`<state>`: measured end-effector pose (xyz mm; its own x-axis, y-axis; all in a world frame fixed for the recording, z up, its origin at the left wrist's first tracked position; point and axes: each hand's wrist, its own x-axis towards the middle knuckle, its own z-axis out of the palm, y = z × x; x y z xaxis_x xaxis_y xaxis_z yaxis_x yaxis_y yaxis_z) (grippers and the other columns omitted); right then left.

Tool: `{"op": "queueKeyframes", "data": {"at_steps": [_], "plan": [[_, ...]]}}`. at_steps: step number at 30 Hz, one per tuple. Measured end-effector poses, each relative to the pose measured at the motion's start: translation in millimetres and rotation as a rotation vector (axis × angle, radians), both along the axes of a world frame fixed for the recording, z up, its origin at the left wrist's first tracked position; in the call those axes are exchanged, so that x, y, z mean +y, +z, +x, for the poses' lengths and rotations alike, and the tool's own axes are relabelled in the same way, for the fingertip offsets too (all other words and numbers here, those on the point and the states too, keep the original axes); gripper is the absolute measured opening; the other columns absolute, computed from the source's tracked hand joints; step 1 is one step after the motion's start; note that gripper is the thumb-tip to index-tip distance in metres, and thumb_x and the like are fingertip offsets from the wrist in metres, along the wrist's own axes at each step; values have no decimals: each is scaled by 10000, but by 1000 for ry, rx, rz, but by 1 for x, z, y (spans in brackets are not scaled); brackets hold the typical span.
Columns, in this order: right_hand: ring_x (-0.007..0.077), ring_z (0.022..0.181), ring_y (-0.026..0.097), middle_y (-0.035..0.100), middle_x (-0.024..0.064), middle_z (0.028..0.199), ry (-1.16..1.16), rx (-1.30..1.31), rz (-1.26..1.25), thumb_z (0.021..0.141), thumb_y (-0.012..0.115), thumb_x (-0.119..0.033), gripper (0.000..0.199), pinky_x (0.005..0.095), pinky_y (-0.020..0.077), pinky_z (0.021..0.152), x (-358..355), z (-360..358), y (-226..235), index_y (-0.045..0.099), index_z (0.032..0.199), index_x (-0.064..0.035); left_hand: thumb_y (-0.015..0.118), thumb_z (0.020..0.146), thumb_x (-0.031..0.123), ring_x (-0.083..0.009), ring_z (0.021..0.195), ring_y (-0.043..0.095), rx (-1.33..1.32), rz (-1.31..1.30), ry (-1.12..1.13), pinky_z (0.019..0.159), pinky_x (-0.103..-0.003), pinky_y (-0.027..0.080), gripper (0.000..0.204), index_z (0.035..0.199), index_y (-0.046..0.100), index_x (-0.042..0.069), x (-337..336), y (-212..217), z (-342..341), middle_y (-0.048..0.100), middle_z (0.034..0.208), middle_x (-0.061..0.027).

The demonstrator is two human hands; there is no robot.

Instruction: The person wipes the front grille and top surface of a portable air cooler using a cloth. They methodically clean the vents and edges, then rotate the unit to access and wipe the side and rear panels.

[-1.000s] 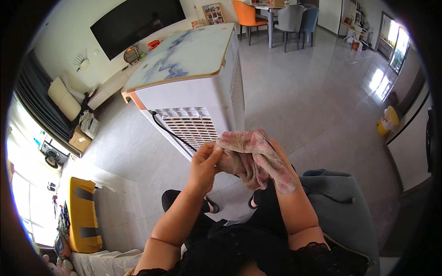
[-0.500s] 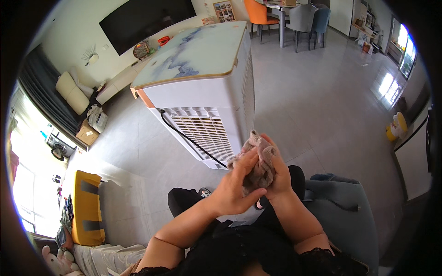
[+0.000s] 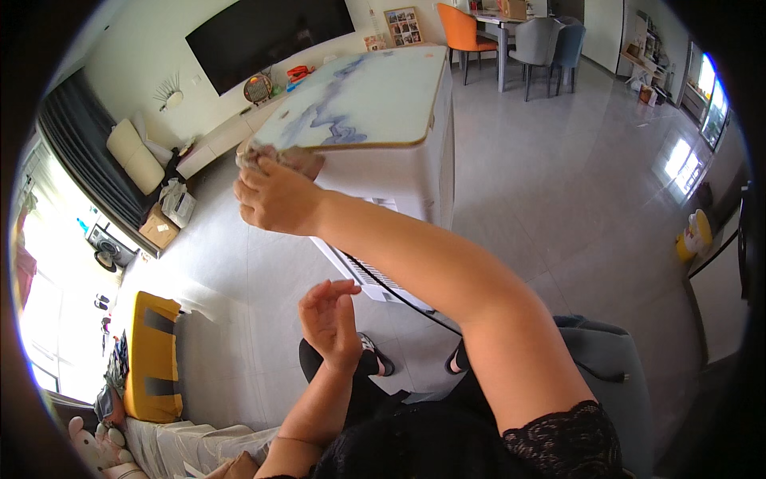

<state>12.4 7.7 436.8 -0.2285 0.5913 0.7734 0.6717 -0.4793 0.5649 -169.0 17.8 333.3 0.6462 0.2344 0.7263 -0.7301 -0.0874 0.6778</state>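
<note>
A white air cooler (image 3: 383,172) with a pale top panel (image 3: 383,88) marked in blue swirls stands before me. Stretched across its front, my right arm ends in my right hand (image 3: 275,199), closed around a crumpled greyish-pink cloth (image 3: 302,162). The cloth touches the cooler's near left corner, just under the panel's edge. Lower down, my left hand (image 3: 329,319) is raised above my knee, its palm turned inward and fingers loosely bent, with nothing in it. A black power cord (image 3: 403,298) hangs from the cooler toward my legs; my right arm hides part of the slatted grille.
A blue-grey seat (image 3: 614,359) is at my right, with the cord's plug end over it. On the left stands a yellow padded piece (image 3: 154,355). An orange chair (image 3: 465,36) and a table are at the back, and a yellow-white bucket (image 3: 694,235) at far right.
Both hands were together on the cloth above my lap. My right hand has carried it left and forward to the cooler's corner; my left hand has let go and moved left.
</note>
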Motion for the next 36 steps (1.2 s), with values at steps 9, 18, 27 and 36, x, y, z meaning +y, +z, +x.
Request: {"op": "queueKeyframes", "data": {"at_steps": [9,18,27,36], "plan": [[308,1186,492,623,136,1150,-336,188,-124,857,575,-212,270,537,414,951,-19,-5,-17,671,1046,-44,528,930,-44,-199,858,634,163,-59,30,818,-347,528,263,1184,491,13,34,-21,1,652,1000,-156],[247,1194,501,574,100,1167,-389,230,101,827,607,-152,195,404,463,892,-143,-59,-24,628,990,-46,522,936,-48,-200,863,628,139,-79,-43,816,-339,524,273,1199,479,9,33,-25,-3,638,1035,-158],[285,966,603,582,96,1079,-343,390,337,724,767,-48,269,397,526,758,-204,-92,-16,592,928,-54,538,927,-54,-191,871,627,172,-146,-93,816,-322,519,267,1183,477,-9,37,-33,4,635,1038,-154],[296,1150,552,598,130,1151,248,16,144,832,678,-160,176,451,474,962,-9,-27,20,570,943,-77,532,930,-51,-195,865,625,150,-103,-29,807,-324,515,273,1193,482,2,45,-27,3,643,1016,-148]]}}
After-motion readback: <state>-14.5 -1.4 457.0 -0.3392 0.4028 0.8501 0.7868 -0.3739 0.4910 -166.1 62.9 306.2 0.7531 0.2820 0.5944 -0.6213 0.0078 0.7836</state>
